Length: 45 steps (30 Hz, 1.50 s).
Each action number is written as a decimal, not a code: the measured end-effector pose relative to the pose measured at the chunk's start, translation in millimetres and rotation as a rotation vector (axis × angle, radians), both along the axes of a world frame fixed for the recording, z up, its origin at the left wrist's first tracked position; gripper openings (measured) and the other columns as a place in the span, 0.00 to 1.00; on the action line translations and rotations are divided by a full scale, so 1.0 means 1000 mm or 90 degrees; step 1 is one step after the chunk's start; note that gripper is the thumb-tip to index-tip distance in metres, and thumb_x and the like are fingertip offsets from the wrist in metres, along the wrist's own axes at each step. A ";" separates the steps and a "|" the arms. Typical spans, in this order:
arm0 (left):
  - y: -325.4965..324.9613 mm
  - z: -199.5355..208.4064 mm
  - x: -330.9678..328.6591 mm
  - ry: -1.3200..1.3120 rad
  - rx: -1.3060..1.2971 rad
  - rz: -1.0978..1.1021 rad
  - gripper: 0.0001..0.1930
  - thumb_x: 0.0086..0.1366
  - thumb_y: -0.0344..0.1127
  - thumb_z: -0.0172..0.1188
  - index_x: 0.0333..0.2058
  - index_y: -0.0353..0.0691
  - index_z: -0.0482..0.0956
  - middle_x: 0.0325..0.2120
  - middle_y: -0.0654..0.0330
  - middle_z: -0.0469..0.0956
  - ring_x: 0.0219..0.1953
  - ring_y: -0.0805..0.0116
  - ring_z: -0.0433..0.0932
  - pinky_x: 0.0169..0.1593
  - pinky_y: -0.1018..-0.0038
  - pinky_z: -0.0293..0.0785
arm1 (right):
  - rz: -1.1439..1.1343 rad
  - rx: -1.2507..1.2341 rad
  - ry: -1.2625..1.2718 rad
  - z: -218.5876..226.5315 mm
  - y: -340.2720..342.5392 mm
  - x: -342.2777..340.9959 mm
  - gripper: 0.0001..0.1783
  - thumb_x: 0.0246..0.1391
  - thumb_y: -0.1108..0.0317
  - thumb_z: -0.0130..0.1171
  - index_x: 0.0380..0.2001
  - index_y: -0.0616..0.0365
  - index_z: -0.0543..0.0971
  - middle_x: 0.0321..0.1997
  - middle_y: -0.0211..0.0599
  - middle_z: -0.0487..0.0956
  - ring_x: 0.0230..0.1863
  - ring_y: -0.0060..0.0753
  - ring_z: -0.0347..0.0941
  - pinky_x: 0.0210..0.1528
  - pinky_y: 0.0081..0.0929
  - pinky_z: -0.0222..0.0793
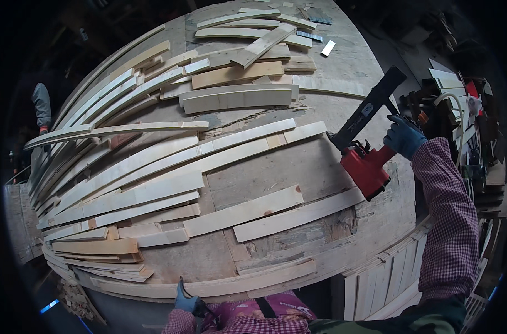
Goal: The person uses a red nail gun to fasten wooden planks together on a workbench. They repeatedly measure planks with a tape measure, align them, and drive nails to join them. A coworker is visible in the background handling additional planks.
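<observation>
Small pale label (367, 109) on black magazine of red nail gun (366, 167); no packages, signs, screens.

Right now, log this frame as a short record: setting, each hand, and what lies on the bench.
setting: workshop, large worn wooden bench
right hand: blue glove, grip shut on red nail gun, held above the bench's right side
left hand: blue glove, at the bench's near edge; whether it holds anything is unclear
bench: many pale wooden slats, loosely laid
right of bench: clutter, slatted panel
</observation>
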State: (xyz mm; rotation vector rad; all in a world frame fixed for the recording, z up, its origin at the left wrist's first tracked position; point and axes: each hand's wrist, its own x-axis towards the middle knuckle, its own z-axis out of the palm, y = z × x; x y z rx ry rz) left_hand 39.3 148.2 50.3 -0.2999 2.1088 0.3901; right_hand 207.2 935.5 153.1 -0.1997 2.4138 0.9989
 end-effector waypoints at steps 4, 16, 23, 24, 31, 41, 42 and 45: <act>-0.014 -0.016 0.010 -0.037 0.151 0.301 0.48 0.47 0.19 0.58 0.65 0.52 0.47 0.45 0.47 0.70 0.41 0.56 0.77 0.36 0.66 0.79 | -0.149 -0.138 0.216 -0.041 0.041 -0.026 0.09 0.49 0.68 0.54 0.36 0.55 0.71 0.28 0.29 0.71 0.37 0.27 0.71 0.56 0.27 0.62; -0.011 -0.036 0.024 0.026 0.176 0.428 0.43 0.49 0.14 0.52 0.63 0.53 0.51 0.44 0.45 0.68 0.33 0.53 0.77 0.30 0.64 0.81 | -0.652 -0.156 0.225 -0.154 0.020 -0.008 0.26 0.54 0.68 0.47 0.58 0.38 0.64 0.69 0.36 0.55 0.72 0.37 0.42 0.72 0.44 0.29; -0.013 -0.036 0.029 0.046 0.220 0.310 0.40 0.50 0.16 0.55 0.62 0.51 0.56 0.43 0.44 0.70 0.31 0.57 0.77 0.30 0.68 0.79 | -0.608 -0.444 0.463 -0.132 -0.011 0.014 0.39 0.40 0.82 0.51 0.60 0.42 0.64 0.63 0.39 0.63 0.67 0.44 0.52 0.69 0.41 0.42; 0.011 -0.016 0.031 0.026 0.210 0.318 0.40 0.50 0.18 0.57 0.62 0.50 0.56 0.44 0.46 0.70 0.32 0.59 0.77 0.32 0.69 0.79 | -0.565 -0.477 0.582 -0.126 -0.042 0.016 0.36 0.42 0.82 0.48 0.58 0.46 0.67 0.58 0.40 0.68 0.62 0.46 0.60 0.66 0.40 0.50; 0.053 -0.023 0.064 -0.084 0.365 0.108 0.41 0.51 0.25 0.62 0.64 0.46 0.53 0.33 0.53 0.78 0.30 0.66 0.78 0.37 0.74 0.76 | -0.380 -0.767 0.419 -0.082 -0.330 0.084 0.34 0.44 0.58 0.64 0.56 0.47 0.67 0.60 0.42 0.65 0.63 0.45 0.58 0.65 0.48 0.50; 0.174 0.013 0.085 -0.213 0.481 -0.240 0.33 0.53 0.31 0.62 0.60 0.51 0.65 0.28 0.61 0.78 0.30 0.77 0.75 0.36 0.78 0.74 | -0.387 -0.596 0.182 -0.116 -0.427 0.093 0.23 0.47 0.65 0.55 0.50 0.44 0.70 0.53 0.31 0.70 0.57 0.35 0.63 0.62 0.45 0.52; 0.156 0.010 0.079 -0.198 0.454 -0.212 0.31 0.54 0.33 0.62 0.59 0.53 0.68 0.28 0.61 0.78 0.31 0.77 0.75 0.37 0.78 0.74 | -0.374 -0.603 0.207 -0.117 -0.429 0.094 0.30 0.40 0.61 0.63 0.51 0.43 0.70 0.52 0.31 0.70 0.57 0.35 0.63 0.61 0.46 0.53; 0.099 0.007 0.042 -0.076 0.406 -0.152 0.27 0.55 0.34 0.62 0.56 0.48 0.70 0.31 0.58 0.80 0.33 0.72 0.78 0.42 0.78 0.74 | -0.382 -0.572 0.272 -0.127 -0.433 0.114 0.40 0.28 0.56 0.72 0.52 0.43 0.70 0.53 0.32 0.70 0.56 0.38 0.63 0.62 0.50 0.50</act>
